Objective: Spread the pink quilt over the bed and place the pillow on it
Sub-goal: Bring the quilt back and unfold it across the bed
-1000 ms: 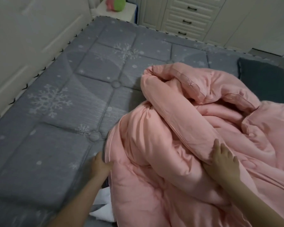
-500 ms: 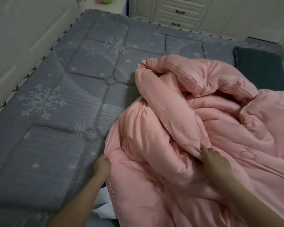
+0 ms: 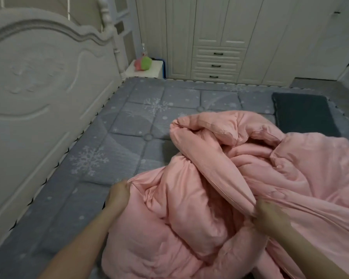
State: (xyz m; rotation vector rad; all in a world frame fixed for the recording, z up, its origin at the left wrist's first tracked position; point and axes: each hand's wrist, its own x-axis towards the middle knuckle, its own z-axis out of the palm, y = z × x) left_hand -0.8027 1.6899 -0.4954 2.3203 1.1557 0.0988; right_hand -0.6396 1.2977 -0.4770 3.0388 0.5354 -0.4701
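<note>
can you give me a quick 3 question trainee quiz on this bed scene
1. True or false: the pink quilt is already spread flat over the bed.
2. What do the hands hold? A) the dark grey pillow B) the quilt C) nothing
3. Fill in: the dark grey pillow lies at the bed's far ____ corner.

Key:
1. False: it is bunched in a heap.
2. B: the left hand and right hand each grip quilt fabric.
3. right
</note>
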